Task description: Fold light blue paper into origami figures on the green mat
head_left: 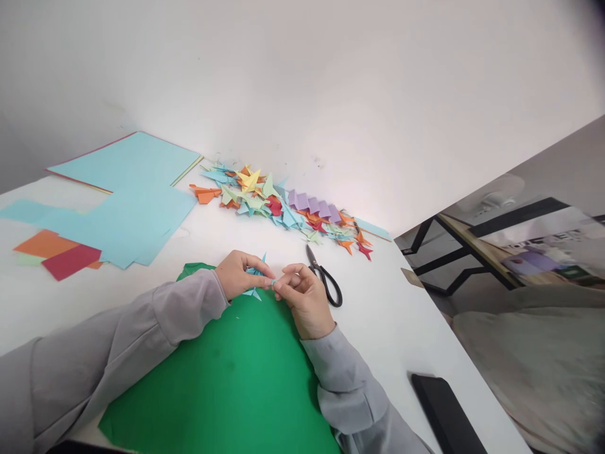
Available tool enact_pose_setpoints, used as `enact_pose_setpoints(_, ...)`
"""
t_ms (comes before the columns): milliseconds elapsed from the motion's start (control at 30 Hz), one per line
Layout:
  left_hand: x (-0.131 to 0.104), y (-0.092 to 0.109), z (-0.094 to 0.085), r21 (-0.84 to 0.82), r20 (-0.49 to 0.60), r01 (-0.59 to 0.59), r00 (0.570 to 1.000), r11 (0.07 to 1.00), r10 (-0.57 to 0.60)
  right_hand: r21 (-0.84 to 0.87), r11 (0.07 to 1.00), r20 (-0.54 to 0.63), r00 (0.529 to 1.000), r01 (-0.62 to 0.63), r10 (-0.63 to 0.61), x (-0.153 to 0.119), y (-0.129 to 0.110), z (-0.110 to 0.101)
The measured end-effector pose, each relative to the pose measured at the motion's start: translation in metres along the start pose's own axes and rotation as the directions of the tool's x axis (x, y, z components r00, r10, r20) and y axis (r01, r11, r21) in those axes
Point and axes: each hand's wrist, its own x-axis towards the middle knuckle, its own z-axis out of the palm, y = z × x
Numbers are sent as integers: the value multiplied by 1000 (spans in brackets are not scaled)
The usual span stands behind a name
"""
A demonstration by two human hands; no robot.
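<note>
A small blue folded-paper figure (255, 294) with pointed tips is held over the green sheet (227, 378). My left hand (243, 274) is closed on it, thumb and fingers pinching, and covers much of its body. From the other side, my right hand (302, 296) pinches the figure's blue end between thumb and forefinger, so the two hands' fingertips almost meet. Just past my right hand lie black-handled scissors (326, 277), blades pointing away from me. The exact folds under my fingers are hidden.
Many colored folded-paper figures (255, 195) are heaped along the wall, with a purple pleated strip (314, 207) among them. Blue sheets (127, 221) and red (70, 261) and orange pieces (45, 243) lie left. A black phone-like object (447, 413) rests near the right table edge.
</note>
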Motion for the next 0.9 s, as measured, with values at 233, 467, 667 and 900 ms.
enact_pose_setpoints(233, 0, -1, 0, -10, -35, 34, 999, 999, -34, 66, 994, 35, 996, -87, 85, 0, 0, -3)
enact_pose_setpoints(467, 0, -2, 1, 2, -60, 44, 997, 999, -44, -145, 988, 64, 995, -61, 71, -2, 1, -3)
enact_pose_setpoints(667, 0, -2, 0, 26, -48, 18, 999, 1000, -17, -182, 982, 88, 994, -44, 61, -4, -2, -1)
enact_pose_setpoints(900, 0, -3, 1, 37, -46, -3, 999, 999, 4, -197, 980, 92, 994, -37, 56, -3, -2, 0)
